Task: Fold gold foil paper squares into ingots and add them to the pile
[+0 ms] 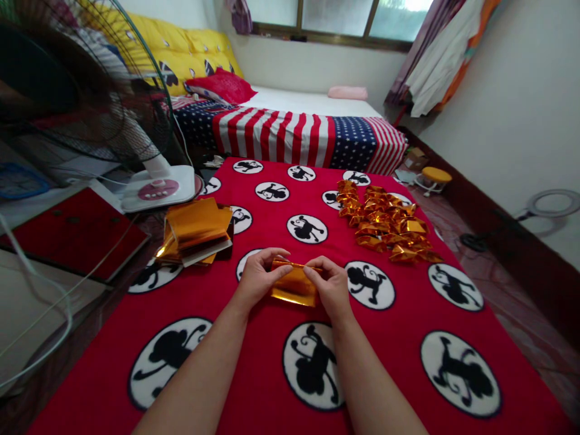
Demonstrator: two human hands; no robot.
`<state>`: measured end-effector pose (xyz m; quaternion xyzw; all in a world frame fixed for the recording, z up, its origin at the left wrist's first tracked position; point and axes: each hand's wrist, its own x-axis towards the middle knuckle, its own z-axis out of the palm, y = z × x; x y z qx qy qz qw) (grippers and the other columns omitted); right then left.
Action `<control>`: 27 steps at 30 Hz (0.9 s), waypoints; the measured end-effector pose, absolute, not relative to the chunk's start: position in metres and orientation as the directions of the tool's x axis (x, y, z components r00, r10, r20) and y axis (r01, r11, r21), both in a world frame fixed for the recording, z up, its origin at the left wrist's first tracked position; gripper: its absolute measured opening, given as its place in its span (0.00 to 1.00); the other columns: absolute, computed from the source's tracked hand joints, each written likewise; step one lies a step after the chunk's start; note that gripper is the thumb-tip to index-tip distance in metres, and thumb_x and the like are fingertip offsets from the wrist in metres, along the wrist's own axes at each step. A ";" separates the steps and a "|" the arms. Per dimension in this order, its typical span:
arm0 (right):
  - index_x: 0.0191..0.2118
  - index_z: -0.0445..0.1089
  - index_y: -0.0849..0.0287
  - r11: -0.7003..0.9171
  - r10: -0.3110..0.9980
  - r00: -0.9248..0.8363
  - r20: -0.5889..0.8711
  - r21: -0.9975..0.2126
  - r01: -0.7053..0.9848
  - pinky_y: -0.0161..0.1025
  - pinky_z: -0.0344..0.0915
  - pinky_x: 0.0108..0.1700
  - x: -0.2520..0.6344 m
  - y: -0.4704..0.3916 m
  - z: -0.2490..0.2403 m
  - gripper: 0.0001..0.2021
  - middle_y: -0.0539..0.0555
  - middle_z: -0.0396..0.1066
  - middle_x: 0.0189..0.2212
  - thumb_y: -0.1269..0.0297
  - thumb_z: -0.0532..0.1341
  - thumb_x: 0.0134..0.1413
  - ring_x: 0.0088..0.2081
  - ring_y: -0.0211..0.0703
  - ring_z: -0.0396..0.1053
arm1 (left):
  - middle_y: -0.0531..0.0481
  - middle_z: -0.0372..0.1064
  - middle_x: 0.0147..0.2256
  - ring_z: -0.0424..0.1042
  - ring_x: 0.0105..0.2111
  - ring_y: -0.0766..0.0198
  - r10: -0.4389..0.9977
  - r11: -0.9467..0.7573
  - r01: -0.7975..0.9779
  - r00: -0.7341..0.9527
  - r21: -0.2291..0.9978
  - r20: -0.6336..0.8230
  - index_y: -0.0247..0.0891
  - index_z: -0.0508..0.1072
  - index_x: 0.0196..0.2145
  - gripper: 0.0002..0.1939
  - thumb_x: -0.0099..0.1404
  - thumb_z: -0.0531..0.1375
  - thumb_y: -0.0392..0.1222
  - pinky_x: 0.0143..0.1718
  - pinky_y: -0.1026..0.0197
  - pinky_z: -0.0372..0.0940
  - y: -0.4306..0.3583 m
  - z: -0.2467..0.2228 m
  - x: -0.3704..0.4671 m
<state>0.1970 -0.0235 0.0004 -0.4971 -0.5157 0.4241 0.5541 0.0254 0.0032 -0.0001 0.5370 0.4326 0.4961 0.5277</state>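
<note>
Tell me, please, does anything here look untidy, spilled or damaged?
Nothing appears spilled or clearly damaged. The gold stack on the left looks untidy: its sheets lie at different angles, with edges sticking out. The foil in the left hand and right hand shows no obvious tear.

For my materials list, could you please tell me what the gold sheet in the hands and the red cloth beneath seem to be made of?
The gold sheet looks like foil-coated paper, glossy, given its bright metallic reflections, though plastic film is possible. The red cloth seems a matte fabric, perhaps fleece: it shows no shine.
</note>
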 end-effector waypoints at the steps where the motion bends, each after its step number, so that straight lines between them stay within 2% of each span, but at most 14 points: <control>1: 0.29 0.73 0.59 0.149 0.981 0.116 0.154 -0.988 0.048 0.33 0.61 0.30 0.198 -0.023 0.000 0.06 0.49 0.70 0.25 0.63 0.66 0.50 0.27 0.38 0.66 | 0.49 0.78 0.32 0.76 0.32 0.63 0.988 -0.047 -0.095 0.141 0.994 0.060 0.36 0.76 0.39 0.17 0.52 0.70 0.42 0.33 0.65 0.70 0.003 0.000 0.025; 10: 0.29 0.73 0.59 0.149 0.981 0.121 0.153 -0.988 0.041 0.34 0.62 0.31 0.199 -0.023 0.000 0.06 0.50 0.70 0.25 0.62 0.66 0.50 0.28 0.39 0.67 | 0.47 0.77 0.32 0.77 0.32 0.62 0.991 -0.015 -0.126 0.130 0.992 0.031 0.35 0.75 0.43 0.20 0.55 0.69 0.45 0.33 0.65 0.70 0.003 -0.003 0.024; 23: 0.28 0.73 0.58 0.198 0.975 0.092 0.204 -0.978 0.071 0.34 0.62 0.32 0.198 -0.023 -0.001 0.04 0.49 0.70 0.26 0.65 0.65 0.52 0.30 0.38 0.67 | 0.50 0.75 0.31 0.74 0.30 0.66 0.983 -0.063 -0.086 0.168 0.994 0.077 0.36 0.73 0.47 0.21 0.56 0.68 0.42 0.32 0.67 0.68 0.002 0.001 0.024; 27: 0.27 0.74 0.59 0.237 0.968 0.053 0.244 -0.965 0.109 0.34 0.61 0.33 0.196 -0.025 0.002 0.04 0.50 0.70 0.26 0.67 0.65 0.52 0.30 0.39 0.67 | 0.49 0.76 0.31 0.74 0.31 0.64 0.983 -0.070 -0.012 0.171 0.997 0.071 0.34 0.77 0.39 0.16 0.53 0.69 0.43 0.33 0.66 0.68 0.002 0.005 0.024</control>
